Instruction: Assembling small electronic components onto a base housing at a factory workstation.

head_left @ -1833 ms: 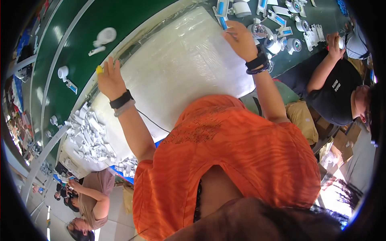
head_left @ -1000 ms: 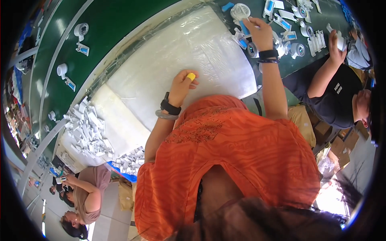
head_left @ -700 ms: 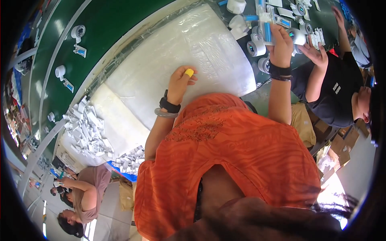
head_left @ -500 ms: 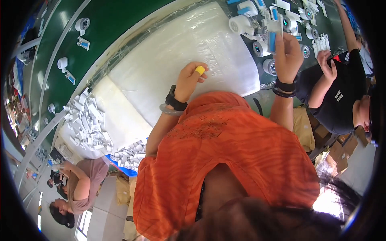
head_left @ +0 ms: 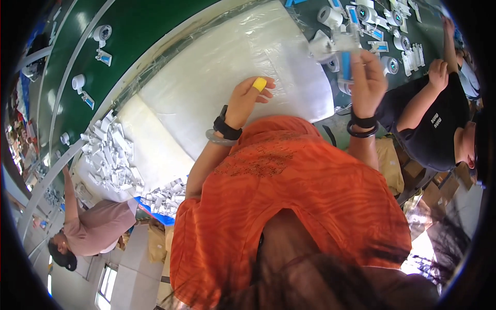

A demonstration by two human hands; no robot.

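My left hand (head_left: 249, 95) hovers over the plastic-covered white pad (head_left: 217, 67). Its fingers are apart with nothing between them, and a yellow wrap (head_left: 259, 84) covers the thumb. Beyond the pad's right edge, my right hand (head_left: 368, 82) pinches a white device with a blue panel (head_left: 345, 66). The device's upper end is blurred, and its round white part (head_left: 321, 47) seems to hang at the left, over the bench. Several similar white round-headed devices (head_left: 329, 17) lie just behind it on the green bench.
White plastic parts (head_left: 111, 155) are heaped left of the pad, with more in a blue-edged container (head_left: 163, 204). Two devices (head_left: 78, 82) (head_left: 102, 34) lie on the green surface (head_left: 150, 20) at far left. Co-workers sit at right (head_left: 423, 121) and lower left (head_left: 98, 227).
My right hand has drawn the blue-panelled device slightly nearer and left, away from the group. My left hand has shifted a little to the right. Both co-workers have moved their arms.
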